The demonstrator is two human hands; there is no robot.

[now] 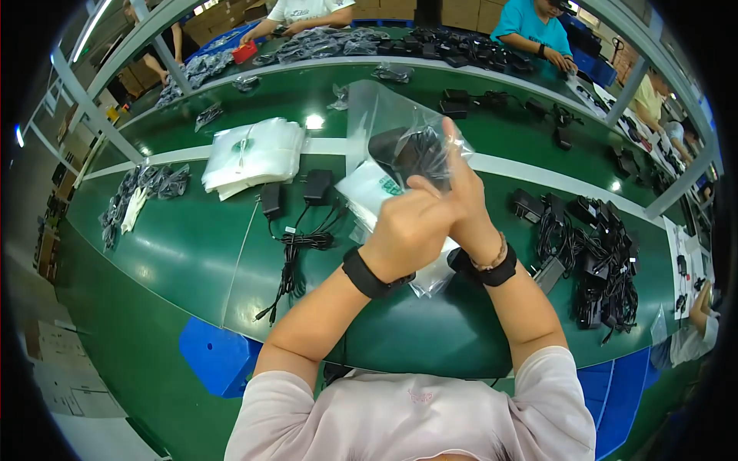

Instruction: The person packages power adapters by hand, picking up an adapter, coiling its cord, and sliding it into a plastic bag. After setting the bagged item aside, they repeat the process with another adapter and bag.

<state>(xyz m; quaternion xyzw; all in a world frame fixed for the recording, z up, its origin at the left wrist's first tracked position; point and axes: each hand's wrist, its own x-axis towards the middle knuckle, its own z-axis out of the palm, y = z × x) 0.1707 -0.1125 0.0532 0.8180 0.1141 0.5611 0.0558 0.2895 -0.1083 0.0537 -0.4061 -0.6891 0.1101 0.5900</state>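
Over the middle of the green bench, both my hands hold a clear plastic bag (365, 107). Inside it is a black power adapter (396, 150) with a coiled cable, seen through the film. My left hand (407, 230) is closed at the bag's lower end, its fingers bent. My right hand (469, 196) grips the right side, one digit pointing up along the film. Part of each grip is hidden. Beneath the bag lies a stack of clear bags (365, 192) with a green print. Two black adapters (317, 187) with bundled cables lie left of my left forearm.
A pile of flat clear bags (257, 157) lies at left, beside bagged adapters (157, 184) and a white glove (134, 209). Many loose black adapters (596, 265) are heaped at right. Past a white rail runs a conveyor (292, 104); co-workers (530, 31) work beyond it.
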